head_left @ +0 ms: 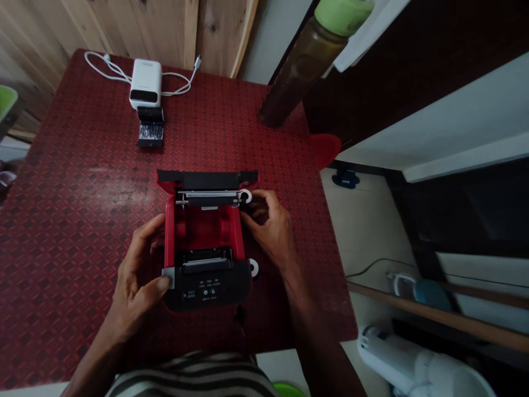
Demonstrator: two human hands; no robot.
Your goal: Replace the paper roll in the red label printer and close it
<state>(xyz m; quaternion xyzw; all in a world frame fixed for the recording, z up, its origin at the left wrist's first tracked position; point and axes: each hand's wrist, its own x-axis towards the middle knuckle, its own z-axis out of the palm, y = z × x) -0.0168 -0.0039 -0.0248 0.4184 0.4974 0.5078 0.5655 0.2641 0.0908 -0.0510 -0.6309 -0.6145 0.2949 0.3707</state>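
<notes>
A red and black device (pixel 206 289) lies on the red patterned table (pixel 111 165), its lid raised at the far side and its red inner bay showing. My left hand (pixel 138 275) grips the device's left side, the thumb on a grey corner piece and the fingers along the outer wall. At the upper right side, my right hand (pixel 270 226) has its fingers curled at a white ring (pixel 246 196) and the dark part beside it. A second white ring (pixel 253 267) sticks out lower on the right side.
A white box-shaped device (pixel 146 82) with white cables stands at the far left, a black and silvery piece (pixel 151 128) just before it. A tall dark bottle (pixel 297 66) with a green cap stands at the far right. Past the table's right edge is a red stool (pixel 325 150).
</notes>
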